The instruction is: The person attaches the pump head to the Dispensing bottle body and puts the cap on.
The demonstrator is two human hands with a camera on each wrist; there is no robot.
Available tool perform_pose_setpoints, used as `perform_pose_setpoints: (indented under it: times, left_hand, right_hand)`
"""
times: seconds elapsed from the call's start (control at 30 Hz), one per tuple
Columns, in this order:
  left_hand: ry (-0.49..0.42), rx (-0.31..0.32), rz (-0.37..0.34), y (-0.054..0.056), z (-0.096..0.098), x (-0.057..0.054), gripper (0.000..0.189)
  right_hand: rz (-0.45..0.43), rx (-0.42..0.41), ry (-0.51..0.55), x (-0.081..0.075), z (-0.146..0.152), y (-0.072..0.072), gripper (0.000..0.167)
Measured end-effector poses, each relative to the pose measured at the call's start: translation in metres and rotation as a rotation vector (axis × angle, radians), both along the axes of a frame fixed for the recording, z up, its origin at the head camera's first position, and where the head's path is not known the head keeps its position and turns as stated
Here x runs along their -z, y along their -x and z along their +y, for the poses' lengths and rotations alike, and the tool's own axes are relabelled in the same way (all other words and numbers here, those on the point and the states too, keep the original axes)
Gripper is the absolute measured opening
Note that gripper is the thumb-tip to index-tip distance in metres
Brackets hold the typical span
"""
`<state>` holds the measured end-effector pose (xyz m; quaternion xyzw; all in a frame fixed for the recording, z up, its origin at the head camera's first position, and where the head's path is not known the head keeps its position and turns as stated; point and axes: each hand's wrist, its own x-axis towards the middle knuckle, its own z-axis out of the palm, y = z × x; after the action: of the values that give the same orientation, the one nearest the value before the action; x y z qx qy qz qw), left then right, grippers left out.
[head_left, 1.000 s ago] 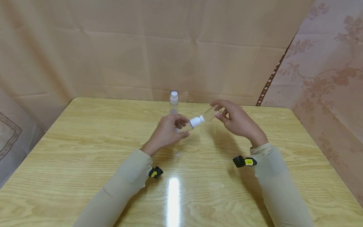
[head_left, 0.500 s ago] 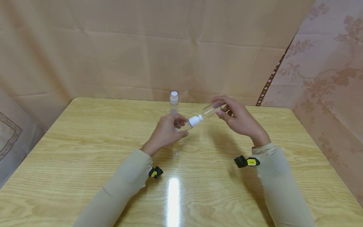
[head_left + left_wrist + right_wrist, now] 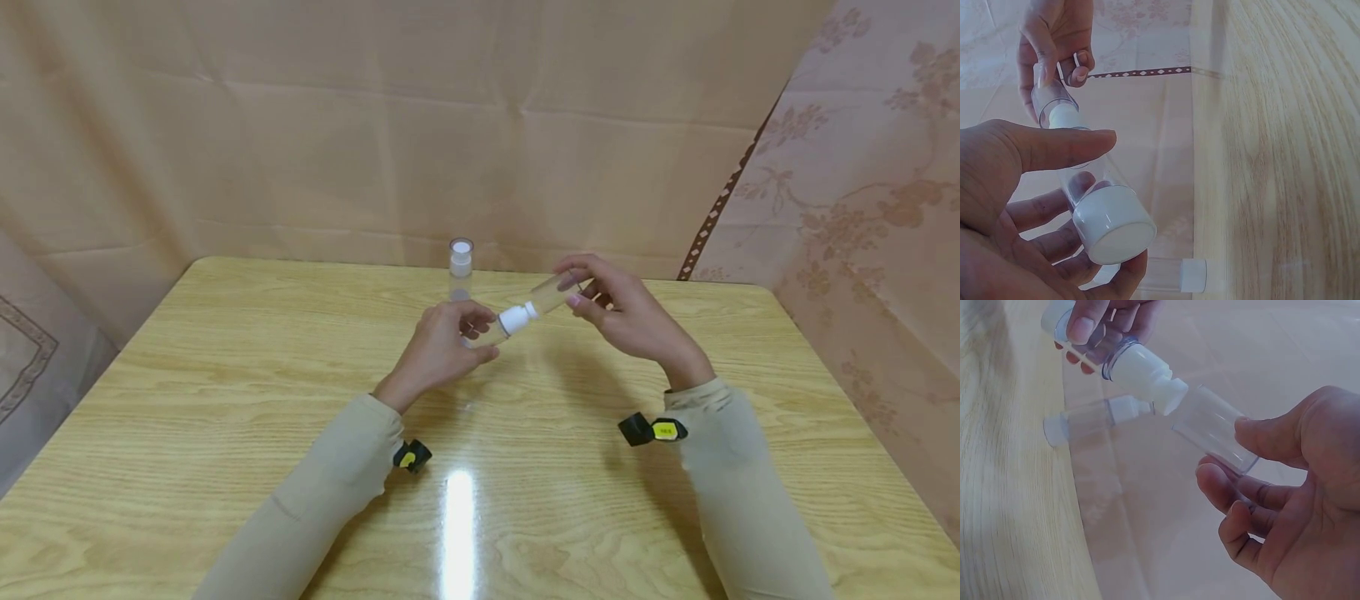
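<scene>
My left hand [image 3: 442,342] grips a clear pump bottle [image 3: 1116,225] with a white base, tilted so that its white pump head [image 3: 1141,372] points up and right. In my right hand [image 3: 622,308], a clear cylindrical cap [image 3: 1216,428] is pinched between thumb and fingers. The cap's open end faces the pump tip, lined up with it; the right wrist view shows a small gap between them. Behind the left hand a second clear bottle [image 3: 461,271] with a white top stands upright on the table, its lower part hidden in the head view.
A wood-grain table [image 3: 225,417] lies under both hands, with a bright light reflection near its front. Beige cloth [image 3: 337,150] hangs along the back edge, and a flowered pink cloth [image 3: 862,250] covers the right side. Each sleeve carries a small black device at the wrist.
The right hand first drew the cap slightly away from the pump head, up and right, then brought it back towards the tip. My left hand and bottle have barely moved.
</scene>
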<state>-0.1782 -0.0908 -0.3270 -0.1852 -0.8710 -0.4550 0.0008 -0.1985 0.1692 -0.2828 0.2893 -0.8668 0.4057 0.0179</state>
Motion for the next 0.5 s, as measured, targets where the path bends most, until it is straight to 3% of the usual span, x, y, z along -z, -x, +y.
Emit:
perform_pose_setpoints:
  times: [0.5]
  left_hand:
    - [-0.003, -0.003, -0.010, -0.0002, 0.0008, -0.0008, 0.038]
  right_hand:
    - [-0.002, -0.029, -0.001, 0.0052, -0.0034, 0.0015, 0.035]
